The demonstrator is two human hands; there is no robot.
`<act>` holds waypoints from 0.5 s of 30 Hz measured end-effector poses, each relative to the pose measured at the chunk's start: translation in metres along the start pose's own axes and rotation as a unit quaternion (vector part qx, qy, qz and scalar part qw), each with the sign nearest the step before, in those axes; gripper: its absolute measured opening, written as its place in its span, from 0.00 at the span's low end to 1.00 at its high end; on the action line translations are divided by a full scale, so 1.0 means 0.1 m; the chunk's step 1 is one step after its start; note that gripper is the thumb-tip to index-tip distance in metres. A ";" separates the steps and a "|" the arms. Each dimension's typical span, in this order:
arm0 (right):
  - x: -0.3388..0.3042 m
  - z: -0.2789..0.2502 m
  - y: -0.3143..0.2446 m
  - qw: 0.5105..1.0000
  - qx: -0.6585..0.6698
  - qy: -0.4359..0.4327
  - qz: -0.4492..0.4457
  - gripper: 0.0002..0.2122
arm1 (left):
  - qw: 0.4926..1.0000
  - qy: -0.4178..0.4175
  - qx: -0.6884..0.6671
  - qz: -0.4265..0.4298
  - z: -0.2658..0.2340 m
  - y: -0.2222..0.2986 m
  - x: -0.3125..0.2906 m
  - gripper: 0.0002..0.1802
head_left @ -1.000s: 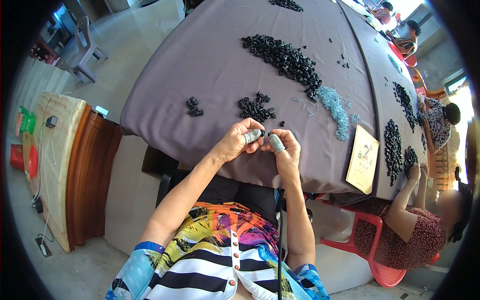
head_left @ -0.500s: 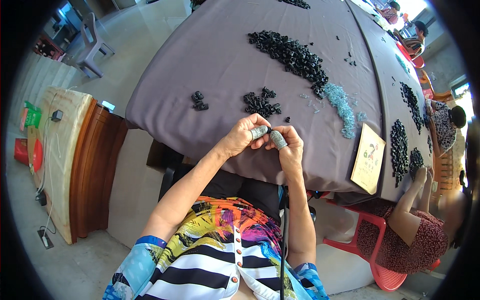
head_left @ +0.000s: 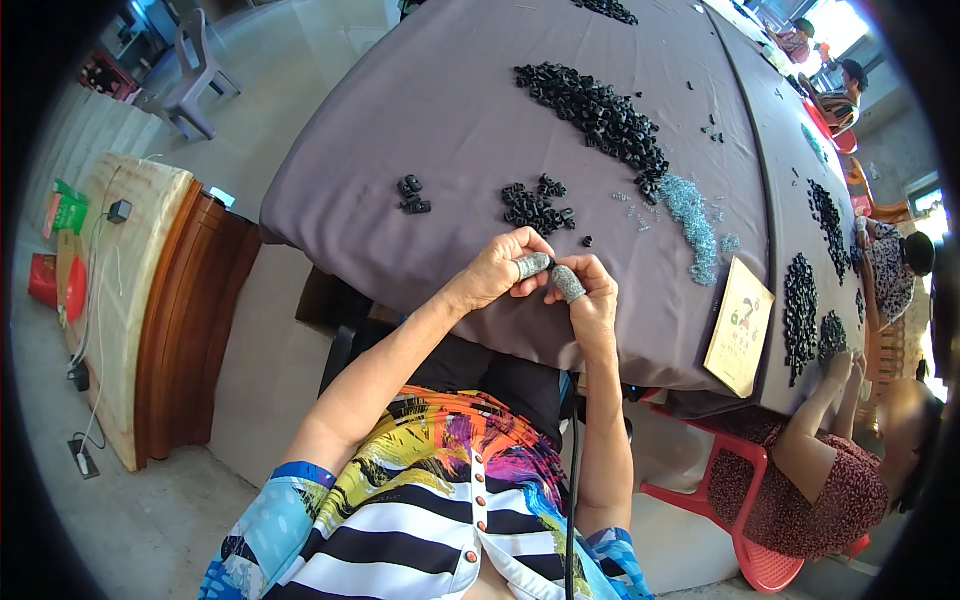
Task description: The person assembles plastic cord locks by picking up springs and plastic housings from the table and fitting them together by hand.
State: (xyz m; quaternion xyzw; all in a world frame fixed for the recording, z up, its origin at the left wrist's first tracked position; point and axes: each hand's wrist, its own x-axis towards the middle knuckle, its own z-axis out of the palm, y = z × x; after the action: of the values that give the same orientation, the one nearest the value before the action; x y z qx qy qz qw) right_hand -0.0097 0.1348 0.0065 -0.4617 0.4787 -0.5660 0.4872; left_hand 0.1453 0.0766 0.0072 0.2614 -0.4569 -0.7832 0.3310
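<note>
My left hand point(head_left: 500, 272) and my right hand point(head_left: 590, 298) meet at the near edge of the cloth-covered table point(head_left: 420, 130). Both are closed, pinching a small black plastic piece point(head_left: 552, 262) that the fingertips mostly hide. Grey covers wrap a digit on each hand. Just beyond them lies a small heap of black pieces point(head_left: 535, 207), with one loose black piece point(head_left: 587, 241) beside it. A few black pieces point(head_left: 413, 196) sit farther left. A long pile of black pieces point(head_left: 600, 118) runs into a pile of small clear bluish pieces point(head_left: 690, 225) at the right.
A yellowish booklet point(head_left: 740, 328) lies at the table's right near edge. Co-workers sit along the right side; one person's hands point(head_left: 848, 368) are at another black pile point(head_left: 801, 305). A red plastic chair point(head_left: 765, 545) stands at lower right, a wood-sided counter point(head_left: 165, 330) at left.
The view has shifted slightly, so the table's things appear a little right and lower. My hands stay together on the small black piece, which shows less now.
</note>
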 end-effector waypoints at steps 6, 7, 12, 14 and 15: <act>0.00 0.01 -0.03 1.000 0.002 -0.002 0.006 0.02 | 0.999 -0.024 0.039 0.011 -0.03 0.00 -0.01 0.05; 0.00 0.02 -0.03 1.000 0.002 -0.002 0.006 0.02 | 0.998 -0.030 0.045 0.010 -0.02 0.01 -0.02 0.05; 0.01 0.01 -0.08 0.998 0.051 -0.011 0.028 0.03 | 0.999 -0.031 0.033 -0.004 -0.03 0.03 -0.03 0.05; 0.03 0.01 -0.07 0.997 0.070 -0.009 0.033 0.03 | 0.999 -0.038 0.029 -0.013 -0.04 0.06 -0.02 0.05; 0.03 0.00 -0.07 0.995 0.090 -0.006 0.039 0.03 | 0.999 -0.044 0.021 -0.019 -0.05 0.05 -0.01 0.05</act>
State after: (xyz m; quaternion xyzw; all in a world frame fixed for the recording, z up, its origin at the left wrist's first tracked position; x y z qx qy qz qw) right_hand -0.0103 0.1323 0.0135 -0.4006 0.4405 -0.5846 0.5512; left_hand 0.1510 0.0731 0.0101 0.2424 -0.4822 -0.7903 0.2899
